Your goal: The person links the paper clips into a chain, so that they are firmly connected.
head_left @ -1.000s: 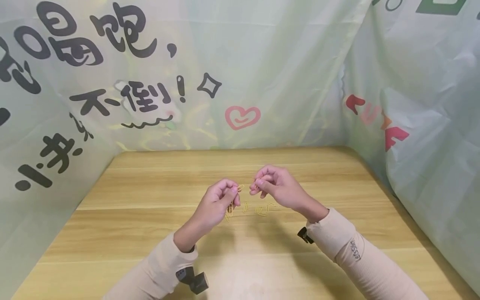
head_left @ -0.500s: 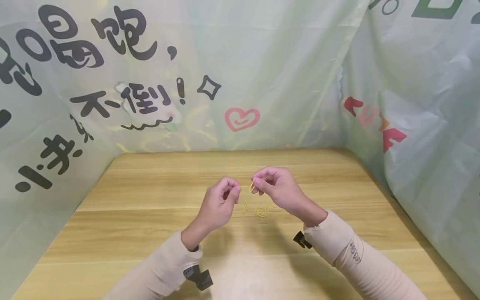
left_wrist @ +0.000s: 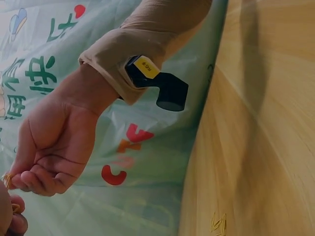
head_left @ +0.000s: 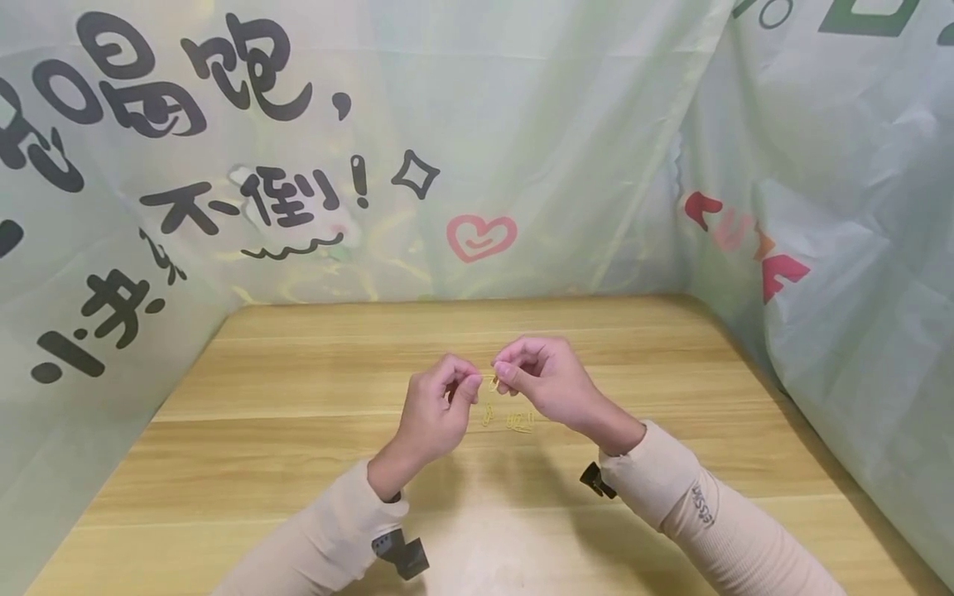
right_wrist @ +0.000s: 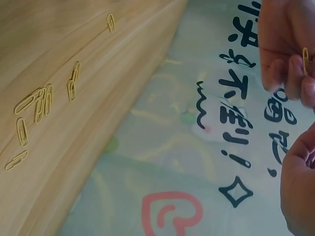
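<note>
My left hand [head_left: 440, 406] pinches a yellow paper clip [head_left: 487, 377] between thumb and fingertips. Facing it, my right hand [head_left: 555, 381] pinches a second paper clip [head_left: 494, 385], and the two clips overlap in the small gap between the hands. In the left wrist view, a bit of yellow wire [left_wrist: 7, 181] shows at the right hand's fingertips. One paper clip [right_wrist: 305, 61] stands upright against the left hand's fingers in the right wrist view. Both hands are raised over the table. Whether the clips are hooked together I cannot tell.
Several loose yellow paper clips [right_wrist: 39, 103] lie on the wooden table [head_left: 298, 364] below the hands. A printed curtain [head_left: 566, 149] hangs along the back and both sides. Dark wrist cameras are strapped at both cuffs.
The hands have drawn together: the right moved left and slightly down, the left slightly right. The clips, apart one second ago, now overlap. Some loose clips have become hidden behind the left hand.
</note>
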### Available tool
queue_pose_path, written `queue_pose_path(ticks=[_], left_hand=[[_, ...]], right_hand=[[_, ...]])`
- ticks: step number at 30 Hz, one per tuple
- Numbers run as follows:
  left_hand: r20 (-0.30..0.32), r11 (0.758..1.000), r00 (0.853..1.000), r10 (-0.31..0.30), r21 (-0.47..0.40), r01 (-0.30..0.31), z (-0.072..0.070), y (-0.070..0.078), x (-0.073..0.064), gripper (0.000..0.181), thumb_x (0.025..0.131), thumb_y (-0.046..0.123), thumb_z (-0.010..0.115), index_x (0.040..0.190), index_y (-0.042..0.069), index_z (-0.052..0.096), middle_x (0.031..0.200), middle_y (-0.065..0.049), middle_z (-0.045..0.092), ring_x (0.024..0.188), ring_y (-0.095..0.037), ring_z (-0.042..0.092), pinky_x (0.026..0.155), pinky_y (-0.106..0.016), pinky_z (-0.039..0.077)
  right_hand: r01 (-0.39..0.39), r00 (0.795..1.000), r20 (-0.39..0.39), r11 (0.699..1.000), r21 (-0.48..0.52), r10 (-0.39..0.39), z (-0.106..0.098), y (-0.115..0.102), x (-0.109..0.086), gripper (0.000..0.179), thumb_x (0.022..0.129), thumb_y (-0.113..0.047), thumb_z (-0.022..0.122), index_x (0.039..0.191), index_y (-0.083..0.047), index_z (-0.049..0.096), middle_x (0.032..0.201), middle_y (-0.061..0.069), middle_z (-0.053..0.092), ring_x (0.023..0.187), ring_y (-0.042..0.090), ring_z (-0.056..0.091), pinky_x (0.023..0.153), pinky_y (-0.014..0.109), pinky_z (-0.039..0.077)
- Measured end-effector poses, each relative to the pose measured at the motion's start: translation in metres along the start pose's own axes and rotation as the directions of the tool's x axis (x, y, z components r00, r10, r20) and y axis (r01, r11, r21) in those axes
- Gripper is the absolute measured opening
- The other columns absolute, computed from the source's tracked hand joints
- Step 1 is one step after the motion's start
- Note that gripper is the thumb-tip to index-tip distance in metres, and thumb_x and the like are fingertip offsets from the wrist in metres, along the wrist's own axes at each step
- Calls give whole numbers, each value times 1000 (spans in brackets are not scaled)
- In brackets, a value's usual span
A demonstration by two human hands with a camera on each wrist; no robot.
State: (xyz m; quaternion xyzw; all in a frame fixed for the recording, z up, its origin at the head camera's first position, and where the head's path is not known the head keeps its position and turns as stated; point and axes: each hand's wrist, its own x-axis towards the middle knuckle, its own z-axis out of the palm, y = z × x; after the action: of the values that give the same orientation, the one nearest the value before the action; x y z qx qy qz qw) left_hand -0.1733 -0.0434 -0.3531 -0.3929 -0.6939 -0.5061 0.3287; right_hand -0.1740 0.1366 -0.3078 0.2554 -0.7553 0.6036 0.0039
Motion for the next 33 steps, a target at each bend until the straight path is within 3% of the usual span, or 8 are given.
queue_pose_path(ticks=[4, 12, 19, 33], left_hand=[[-15, 999, 999, 37, 23, -37, 1, 0, 1, 28, 103, 21, 49, 83, 2, 55, 61, -2, 55, 48, -11, 45, 44, -17, 36], [-23, 999, 998, 51, 9, -50, -1, -1, 0, 19, 100, 11, 53, 84, 2, 55, 62, -3, 55, 49, -11, 45, 44, -18, 36], [-24, 998, 998, 59, -4, -60, -1, -1, 1, 28, 103, 21, 48, 84, 2, 55, 61, -3, 55, 48, -11, 45, 44, -17, 36], [-28, 998, 998, 58, 3, -58, -1, 0, -1, 30, 103, 23, 47, 83, 2, 55, 61, -3, 56, 48, -11, 46, 44, -17, 37]], right_hand=[[-6, 1000, 15, 1000, 21, 5, 1, 1, 0, 7, 93, 4, 59, 91, 9, 63, 74, 8, 64, 64, 16, 60, 63, 28, 53], [1, 1000, -13, 998, 59, 0, 1, 0, 2, 7, 93, 6, 57, 90, 11, 61, 77, 5, 64, 64, 16, 61, 65, 27, 53], [7, 1000, -11, 997, 76, -6, 2, 0, 2, 7, 93, 6, 58, 90, 11, 61, 77, 6, 65, 64, 17, 61, 64, 27, 53], [42, 999, -2, 997, 58, -42, 3, -2, 2, 7, 93, 6, 59, 89, 11, 61, 76, 8, 63, 63, 13, 60, 62, 27, 53]])
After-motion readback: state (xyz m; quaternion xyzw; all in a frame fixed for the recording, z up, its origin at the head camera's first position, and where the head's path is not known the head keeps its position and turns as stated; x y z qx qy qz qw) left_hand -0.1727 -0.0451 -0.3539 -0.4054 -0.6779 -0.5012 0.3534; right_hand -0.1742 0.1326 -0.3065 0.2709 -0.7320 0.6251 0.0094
